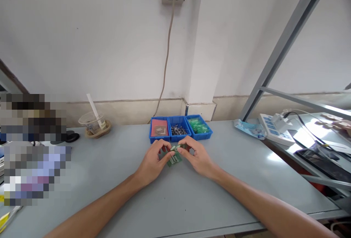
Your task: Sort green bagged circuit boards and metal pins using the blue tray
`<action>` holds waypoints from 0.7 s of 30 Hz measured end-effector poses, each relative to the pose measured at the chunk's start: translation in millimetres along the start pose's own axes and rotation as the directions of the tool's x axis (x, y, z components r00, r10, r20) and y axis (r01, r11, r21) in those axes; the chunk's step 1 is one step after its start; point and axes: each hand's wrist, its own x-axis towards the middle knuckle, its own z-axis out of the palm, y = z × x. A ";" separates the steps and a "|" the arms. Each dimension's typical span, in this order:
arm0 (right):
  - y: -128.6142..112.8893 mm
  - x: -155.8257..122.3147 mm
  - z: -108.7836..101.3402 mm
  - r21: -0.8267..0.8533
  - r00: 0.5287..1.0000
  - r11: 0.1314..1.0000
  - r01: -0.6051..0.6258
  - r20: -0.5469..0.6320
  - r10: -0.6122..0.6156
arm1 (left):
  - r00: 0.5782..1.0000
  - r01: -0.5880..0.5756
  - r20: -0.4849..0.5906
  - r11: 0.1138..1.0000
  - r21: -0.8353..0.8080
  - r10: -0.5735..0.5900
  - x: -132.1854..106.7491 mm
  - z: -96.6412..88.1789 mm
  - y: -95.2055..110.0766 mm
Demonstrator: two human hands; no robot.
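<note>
My left hand (155, 159) and my right hand (199, 157) meet over the middle of the grey table, thumbs and forefingers pinched. Between their fingertips is a small pale green piece (173, 148), too small to name its kind. Just below it, a flat, see-through green packet (174, 159) with pale strips in it shows between the hands. Whether the piece and the packet are joined, I cannot tell. Beyond my fingers stand three blue bins: one with a pink sheet (159, 124), one with metal screws or pins (178, 130), one with green plastic packets (199, 126).
A plastic cup (92, 121) with a straw sits in a brown holder at left. On the right lie a blue-and-white wrapper (250, 129) and a power strip (275, 130) with cables, beneath a slanted metal post (274, 53). A blurred-out person is at far left.
</note>
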 end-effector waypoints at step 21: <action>10.1 1.5 3.0 -0.079 0.992 0.997 -0.022 0.123 0.032 | 0.997 -0.056 0.048 0.998 0.042 0.054 -1.5 2.0 0.3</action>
